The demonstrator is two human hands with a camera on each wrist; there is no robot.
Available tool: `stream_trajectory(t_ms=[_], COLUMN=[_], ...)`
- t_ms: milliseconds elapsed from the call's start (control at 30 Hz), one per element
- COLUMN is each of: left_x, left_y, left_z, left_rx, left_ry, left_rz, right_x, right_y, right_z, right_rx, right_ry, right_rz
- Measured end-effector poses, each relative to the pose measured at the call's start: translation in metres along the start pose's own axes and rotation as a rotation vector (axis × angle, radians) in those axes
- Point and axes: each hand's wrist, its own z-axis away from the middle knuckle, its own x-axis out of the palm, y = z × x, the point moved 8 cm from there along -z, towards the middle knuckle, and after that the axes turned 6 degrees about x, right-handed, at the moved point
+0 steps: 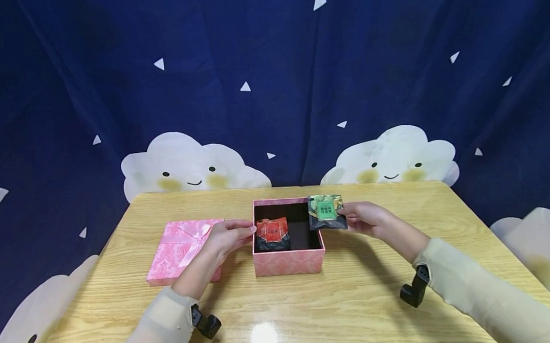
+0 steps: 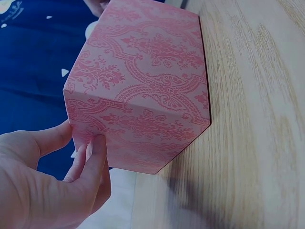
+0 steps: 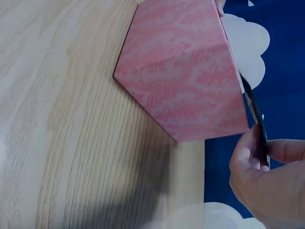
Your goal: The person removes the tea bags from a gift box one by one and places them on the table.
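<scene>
Pale wood-grained worktop (image 1: 336, 312) fills my near view, carrying one pink lid (image 1: 179, 245) with a satiny ribbon and, to its right, one matching damask-patterned rectangular box (image 1: 288, 263). I have the left hand (image 1: 229, 238) gripping the box's left wall; one glossy red-and-black packet (image 1: 273, 233) sits inside, leftward. My right hand (image 1: 368, 216) pinches a second, green-and-black packet (image 1: 326, 210) over the right rim. Left wrist view adds fingers against the outer wall; right wrist shows that second packet edge-on, thin. Behind hangs a navy curtain (image 1: 269, 49) bearing white triangles.
</scene>
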Motion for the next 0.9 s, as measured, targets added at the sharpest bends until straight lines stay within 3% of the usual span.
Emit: stream_trajectory(t_ms=[333,633,733,833,900], left_x=[0.000,0.000,-0.001,-0.001,-0.001], left_y=[-0.001,-0.002,-0.003,-0.002,-0.002], left_z=[0.000,-0.001,-0.002,-0.002,-0.001], left_rx=[-0.001,0.002,-0.003,-0.002,0.001], left_ry=[-0.001,-0.013,-0.008,-0.009,-0.009], left_rz=[-0.006,-0.005,-0.002,0.007,0.012], right_x=[-0.020,-0.041,-0.070,-0.110,-0.137], right_y=[0.008,0.013,0.026,0.049,0.064], right_z=[-0.019,-0.049,-0.096,-0.163,-0.211], right_rx=[0.054,0.105,0.083,0.079,0.078], right_ry=[-0.024,0.046,0.033,0.032,-0.031], right_rz=[-0.140,-0.204,-0.207,-0.208,-0.241])
